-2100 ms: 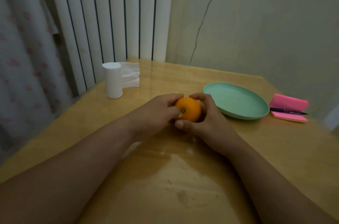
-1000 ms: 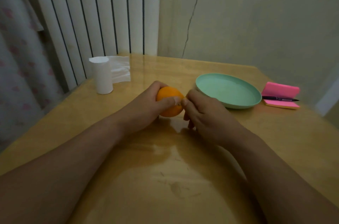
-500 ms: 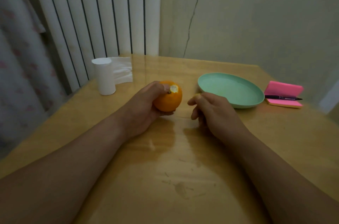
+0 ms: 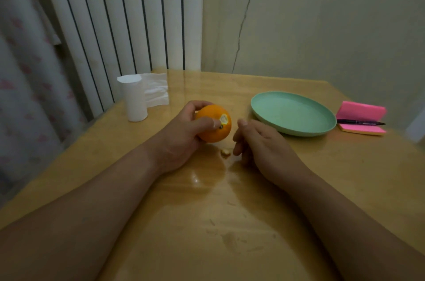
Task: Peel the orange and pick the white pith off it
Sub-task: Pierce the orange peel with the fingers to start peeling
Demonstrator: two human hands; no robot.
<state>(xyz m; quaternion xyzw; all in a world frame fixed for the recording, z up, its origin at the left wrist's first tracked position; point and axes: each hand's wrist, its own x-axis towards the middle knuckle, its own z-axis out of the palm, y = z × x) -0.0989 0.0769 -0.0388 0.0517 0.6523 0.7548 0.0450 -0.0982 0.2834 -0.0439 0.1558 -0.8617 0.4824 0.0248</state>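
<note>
at the middle of the bench (image 4: 207, 223), the left hand (image 4: 181, 142) curls its fingers round the orange (image 4: 210, 131), bared at only one small white patch. a peel scrap (image 4: 225, 152) lies by the right hand (image 4: 259, 145), fingers loose and empty. nearly all peeling and pith-picking remains.

The left hand (image 4: 181, 140) grips the orange (image 4: 212, 130); a scrap (image 4: 225, 152), perhaps peel, lies near it.

Tissue roll (image 4: 134, 98), green plate (image 4: 292, 112) and pen (image 4: 361, 122) on pink notes (image 4: 358, 111) share the table (image 4: 207, 234).
</note>
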